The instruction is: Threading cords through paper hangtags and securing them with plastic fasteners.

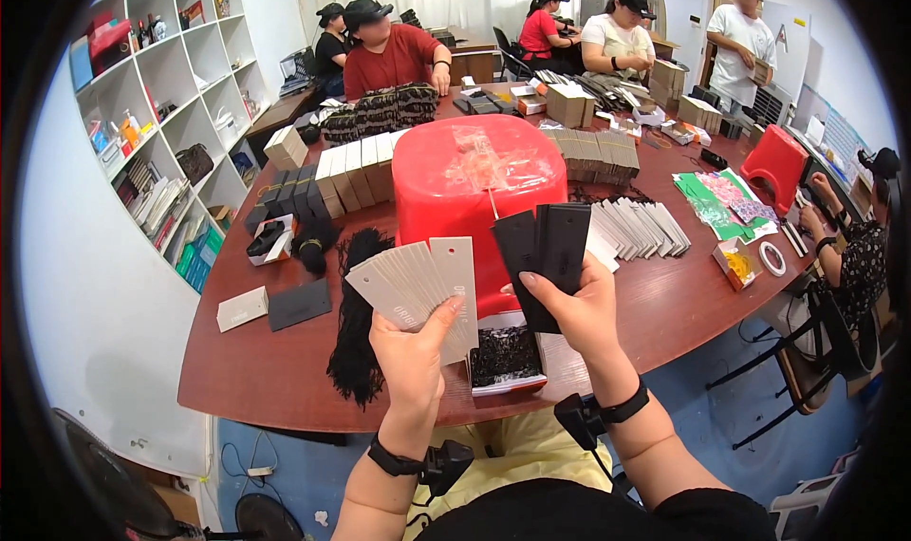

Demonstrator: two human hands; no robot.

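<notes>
My left hand (414, 351) grips a fanned stack of pale grey hang tags (403, 275), each with a small hole at one end. In my right hand (581, 308) is a smaller spread of black hang tags (560, 247), pressed under the thumb. Both hands are raised side by side over the table's near edge, the tags apart from each other. Between and below them sits an open box (509, 386) filled with short black strings (503, 353). Behind the tags stands a red plastic stool (479, 161) with clear tape on top, partly covered by them.
A bundle of black cords (356, 323) lies left of the box. Stacked tags (361, 173) line the stool's left, and fanned pale tags (645, 230) lie to its right. Flat tags (299, 304) rest further left. Several people work around the reddish-brown table (256, 375).
</notes>
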